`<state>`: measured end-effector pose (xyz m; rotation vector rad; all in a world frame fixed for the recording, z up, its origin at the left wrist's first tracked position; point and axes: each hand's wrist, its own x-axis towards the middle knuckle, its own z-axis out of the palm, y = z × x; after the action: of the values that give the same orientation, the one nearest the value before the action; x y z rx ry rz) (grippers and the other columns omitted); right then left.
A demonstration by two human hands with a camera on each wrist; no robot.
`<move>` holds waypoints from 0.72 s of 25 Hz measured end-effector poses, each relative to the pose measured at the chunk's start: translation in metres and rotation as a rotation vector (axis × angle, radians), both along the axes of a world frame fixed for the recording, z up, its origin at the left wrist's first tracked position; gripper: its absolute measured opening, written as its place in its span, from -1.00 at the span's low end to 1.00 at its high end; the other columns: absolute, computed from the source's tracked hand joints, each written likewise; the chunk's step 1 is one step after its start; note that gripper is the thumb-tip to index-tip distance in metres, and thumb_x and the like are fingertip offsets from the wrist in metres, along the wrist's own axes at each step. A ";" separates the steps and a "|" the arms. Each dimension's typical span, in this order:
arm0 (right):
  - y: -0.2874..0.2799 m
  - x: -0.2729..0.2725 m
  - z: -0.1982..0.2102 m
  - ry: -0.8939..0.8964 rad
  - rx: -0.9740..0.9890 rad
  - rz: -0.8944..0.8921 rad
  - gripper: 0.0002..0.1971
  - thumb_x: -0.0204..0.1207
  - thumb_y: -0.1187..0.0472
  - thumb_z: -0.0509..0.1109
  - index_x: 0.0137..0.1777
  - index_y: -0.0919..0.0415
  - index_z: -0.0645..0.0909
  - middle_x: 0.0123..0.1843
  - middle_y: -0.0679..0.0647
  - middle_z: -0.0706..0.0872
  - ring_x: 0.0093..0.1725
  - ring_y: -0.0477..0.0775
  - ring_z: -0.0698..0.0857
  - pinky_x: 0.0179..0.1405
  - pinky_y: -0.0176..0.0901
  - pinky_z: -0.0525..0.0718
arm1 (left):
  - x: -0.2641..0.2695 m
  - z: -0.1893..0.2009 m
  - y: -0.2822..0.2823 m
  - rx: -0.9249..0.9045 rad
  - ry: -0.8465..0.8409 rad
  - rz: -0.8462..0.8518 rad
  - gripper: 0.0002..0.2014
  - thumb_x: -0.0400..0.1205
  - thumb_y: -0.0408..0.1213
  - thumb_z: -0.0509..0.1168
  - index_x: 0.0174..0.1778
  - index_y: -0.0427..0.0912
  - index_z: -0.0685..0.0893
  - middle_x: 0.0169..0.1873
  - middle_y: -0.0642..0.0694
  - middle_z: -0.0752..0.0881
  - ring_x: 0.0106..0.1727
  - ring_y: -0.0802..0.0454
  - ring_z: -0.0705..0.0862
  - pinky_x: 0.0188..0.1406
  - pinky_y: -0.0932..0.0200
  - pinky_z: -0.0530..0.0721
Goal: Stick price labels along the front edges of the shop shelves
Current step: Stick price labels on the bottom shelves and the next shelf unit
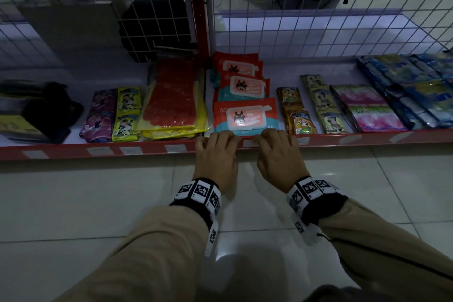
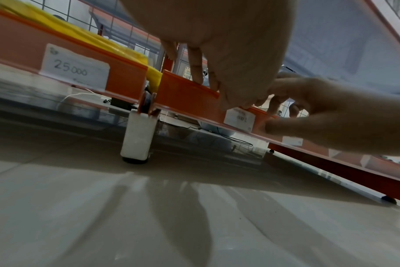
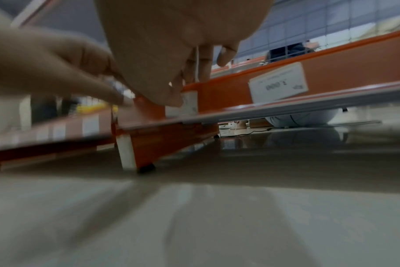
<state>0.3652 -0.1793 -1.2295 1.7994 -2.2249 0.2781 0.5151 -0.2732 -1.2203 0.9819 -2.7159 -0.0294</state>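
A small white price label (image 1: 250, 143) sits on the red front edge (image 1: 367, 138) of the bottom shelf, between my two hands. My left hand (image 1: 218, 141) hooks its fingers over the shelf lip and its thumb presses the label's left end (image 2: 240, 118). My right hand (image 1: 274, 140) does the same at the right end, thumb tip on the label (image 3: 189, 104) and fingers behind the lip. In the left wrist view the label's writing reads upside down. My palms hide most of the label from above.
Other labels are stuck along the edge, one to the left (image 1: 175, 148), a "25.000" label (image 2: 74, 67) and a "3.000" label (image 3: 278, 83). Wet-wipe packs (image 1: 245, 117) lie just behind my fingers, sachets and packets on both sides. Tiled floor (image 1: 245, 240) lies below.
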 end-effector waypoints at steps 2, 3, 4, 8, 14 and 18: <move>-0.008 0.004 0.007 -0.083 -0.014 -0.060 -0.63 0.35 0.14 0.42 0.16 0.19 0.58 0.12 0.20 0.58 0.04 0.25 0.56 -0.07 0.04 0.49 | 0.002 -0.001 0.002 0.016 0.036 -0.010 -0.46 0.47 -0.27 0.34 0.42 -0.08 0.50 0.33 -0.07 0.53 0.36 -0.09 0.48 0.32 -0.10 0.36; -0.010 0.004 0.009 -0.112 -0.008 -0.074 -0.65 0.36 0.12 0.41 0.14 0.20 0.58 0.12 0.20 0.57 0.05 0.24 0.54 -0.07 0.05 0.48 | 0.003 -0.001 0.003 0.016 0.047 -0.021 -0.44 0.44 -0.29 0.37 0.42 -0.10 0.51 0.33 -0.10 0.54 0.36 -0.12 0.48 0.30 -0.10 0.39; -0.011 0.004 0.010 -0.127 0.004 -0.074 -0.67 0.38 0.11 0.40 0.13 0.20 0.58 0.13 0.19 0.57 0.07 0.24 0.53 -0.05 0.05 0.47 | 0.004 -0.001 0.004 0.010 0.048 -0.040 -0.43 0.42 -0.30 0.38 0.41 -0.11 0.53 0.32 -0.12 0.55 0.35 -0.15 0.49 0.27 -0.10 0.42; -0.008 0.001 0.010 -0.190 0.016 -0.004 -0.69 0.40 0.17 0.39 0.13 0.23 0.58 0.10 0.20 0.59 0.09 0.25 0.52 0.02 0.11 0.51 | 0.004 -0.001 0.003 0.039 -0.036 -0.117 -0.48 0.51 -0.27 0.25 0.45 -0.09 0.49 0.32 -0.09 0.53 0.35 -0.13 0.46 0.29 -0.02 0.37; -0.004 -0.004 0.007 -0.211 -0.071 0.107 -0.70 0.37 0.30 0.41 0.11 0.31 0.62 0.00 0.24 0.65 -0.05 0.25 0.59 -0.08 0.05 0.61 | -0.008 0.005 0.001 0.072 -0.084 -0.097 -0.49 0.51 -0.28 0.20 0.43 -0.10 0.44 0.22 -0.12 0.49 0.24 -0.14 0.44 0.19 -0.02 0.42; 0.000 -0.006 0.002 -0.203 -0.121 0.124 -0.63 0.33 0.34 0.44 0.17 0.33 0.65 0.04 0.25 0.70 -0.01 0.26 0.64 -0.03 0.04 0.65 | -0.004 -0.001 0.003 0.034 -0.100 -0.108 -0.46 0.50 -0.26 0.24 0.46 -0.07 0.42 0.24 -0.12 0.49 0.25 -0.13 0.44 0.16 -0.01 0.42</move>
<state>0.3594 -0.1795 -1.2277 1.9217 -2.1743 0.6327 0.5113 -0.2706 -1.2212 0.8674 -2.8666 -0.0480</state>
